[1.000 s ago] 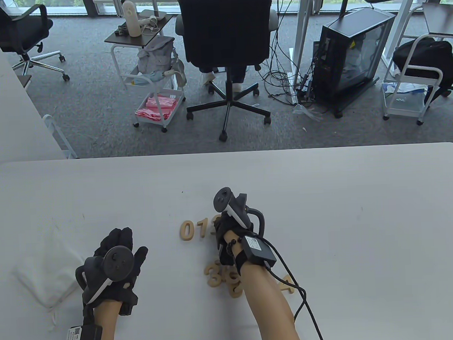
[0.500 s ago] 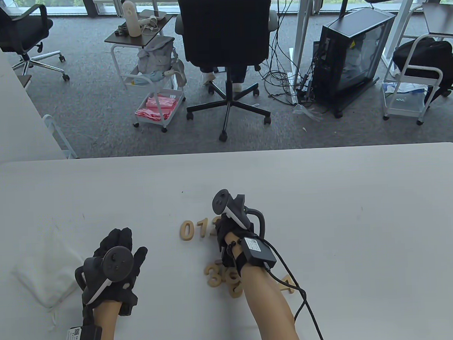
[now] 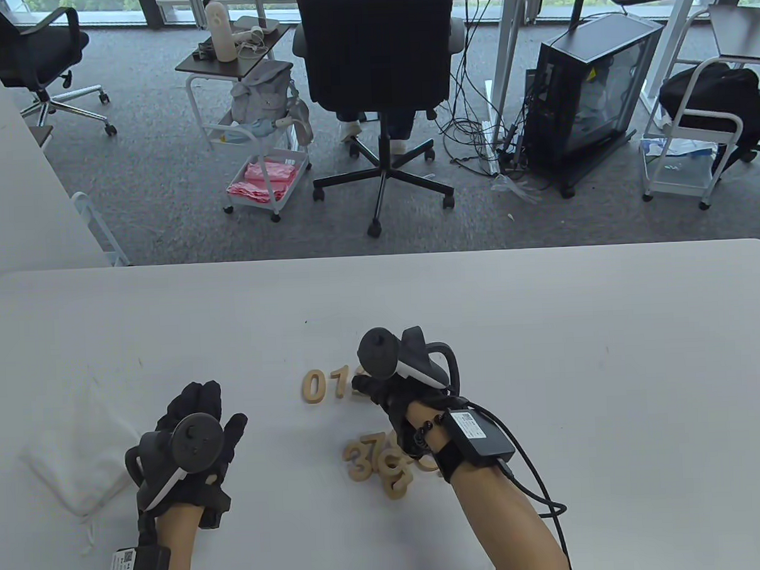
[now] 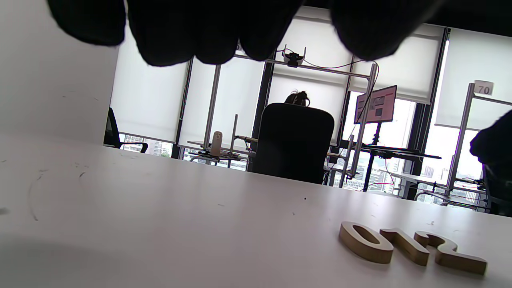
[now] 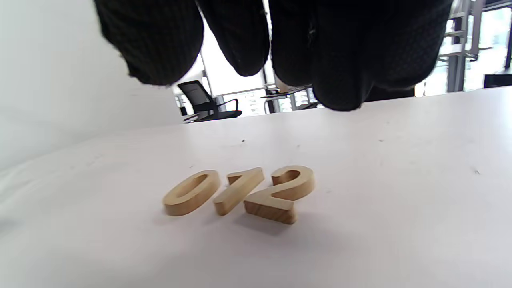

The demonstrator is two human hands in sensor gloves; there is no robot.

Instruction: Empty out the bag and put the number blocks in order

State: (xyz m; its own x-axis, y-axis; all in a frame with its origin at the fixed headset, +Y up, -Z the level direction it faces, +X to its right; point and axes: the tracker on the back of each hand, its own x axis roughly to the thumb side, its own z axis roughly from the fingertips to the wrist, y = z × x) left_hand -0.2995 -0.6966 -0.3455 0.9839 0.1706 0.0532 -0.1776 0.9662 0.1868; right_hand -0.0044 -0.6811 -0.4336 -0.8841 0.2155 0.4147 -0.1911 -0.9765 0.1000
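Wooden 0 (image 3: 312, 387), 1 (image 3: 341, 383) and 2 (image 5: 282, 194) sit flat in a tight row on the white table (image 3: 609, 350), just left of centre; right wrist view shows 0-1-2 in order, edges touching or nearly so. Right hand (image 3: 394, 394) is at 3 o'clock of that row, its fingers covering most of the 2 in the table view; from the wrist cam the fingertips (image 5: 336, 80) hang above the table with nothing between them, grip empty. Loose pile of remaining number blocks (image 3: 381, 464) at 6 o'clock of the row, a 3 (image 3: 357, 460) on its left side, others overlapping and partly hidden by the right forearm. Left hand (image 3: 192, 444) is well apart at 8 o'clock of the row, palm down, fingers spread forward, holding nothing. White cloth bag (image 3: 73, 462) lies slack at 9 o'clock of the left hand, just beside it.
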